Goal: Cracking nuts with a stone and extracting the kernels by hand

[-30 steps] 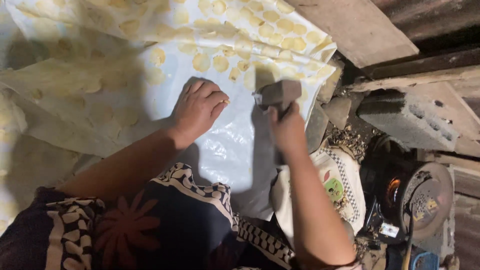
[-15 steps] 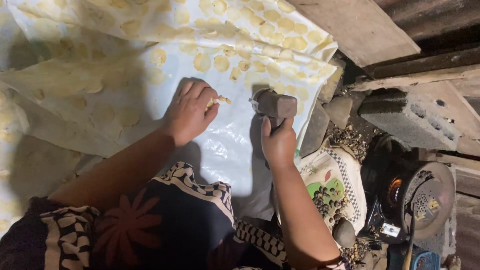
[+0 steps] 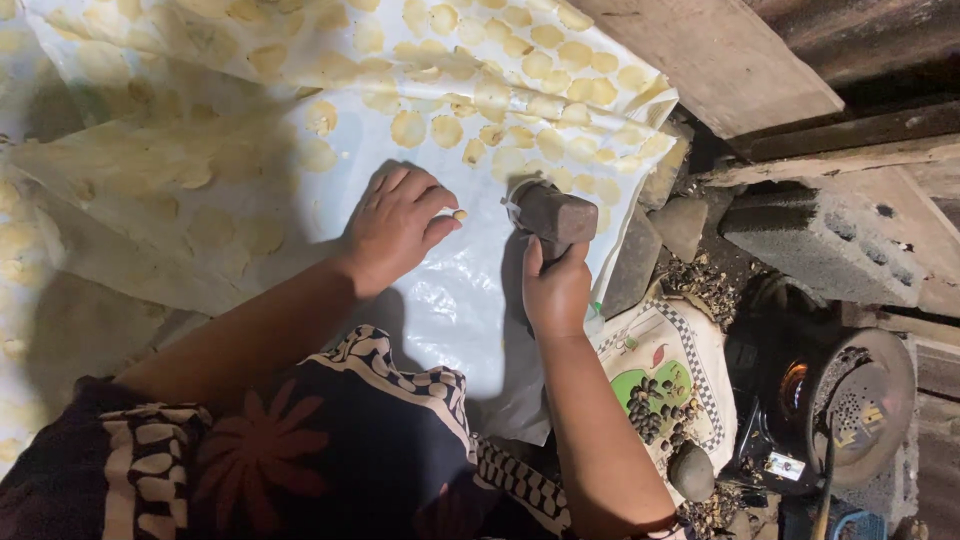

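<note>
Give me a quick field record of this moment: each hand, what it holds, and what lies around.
Left hand: rests on white plastic sheet, fingertips at a small yellow seed
Right hand: grip closed on mallet, head raised just right of the seed
Flattened discs: pale yellow, spread over upper sheet
Dark seeds: piled on printed bag, lower right
Round stone: beside the bag
Concrete block: right

A white printed sack (image 3: 690, 350) with checkered border lies lower right.
</note>
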